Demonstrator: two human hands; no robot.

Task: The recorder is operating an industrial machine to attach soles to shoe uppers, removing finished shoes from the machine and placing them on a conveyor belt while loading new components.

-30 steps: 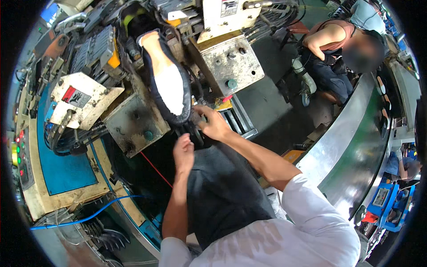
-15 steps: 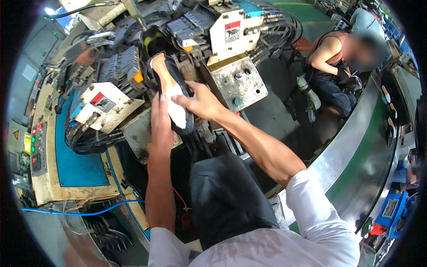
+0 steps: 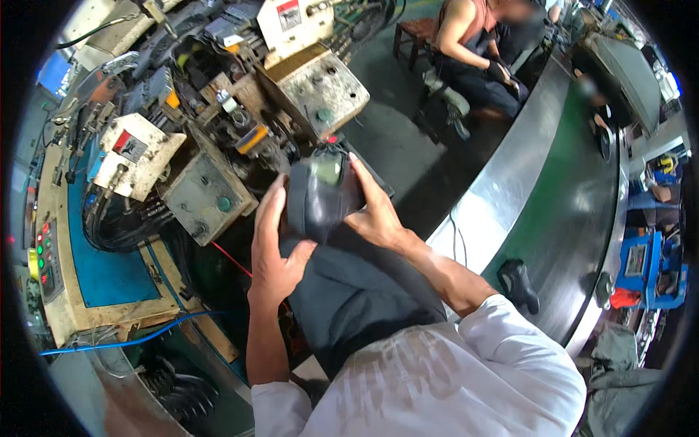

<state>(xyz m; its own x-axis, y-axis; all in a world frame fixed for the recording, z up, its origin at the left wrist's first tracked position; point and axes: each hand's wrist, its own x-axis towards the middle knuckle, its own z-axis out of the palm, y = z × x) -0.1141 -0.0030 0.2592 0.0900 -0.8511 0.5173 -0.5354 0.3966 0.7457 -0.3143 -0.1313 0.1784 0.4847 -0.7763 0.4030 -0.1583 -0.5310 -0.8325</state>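
Left hand (image 3: 272, 251) and right hand (image 3: 376, 213) clasp a black shoe (image 3: 318, 202) between them near a metal box (image 3: 194, 191); uneven pressure could let it slip and fall.

1) Far right, a co-worker (image 3: 455, 40) in a sleeveless top and dark glove, sitting low
2) A brown stool (image 3: 413, 28) just left of that person
3) On the right, a long green conveyor belt (image 3: 542, 218) with a shiny metal edge (image 3: 502, 164)
4) A dark shoe (image 3: 518, 285) on the belt's near stretch
5) Right of the belt, a blue bin (image 3: 657, 253)
6) On the left, a blue mat (image 3: 109, 269) beside a control panel (image 3: 51, 255) with lit buttons
7) Near left, a curving blue hose (image 3: 145, 336)
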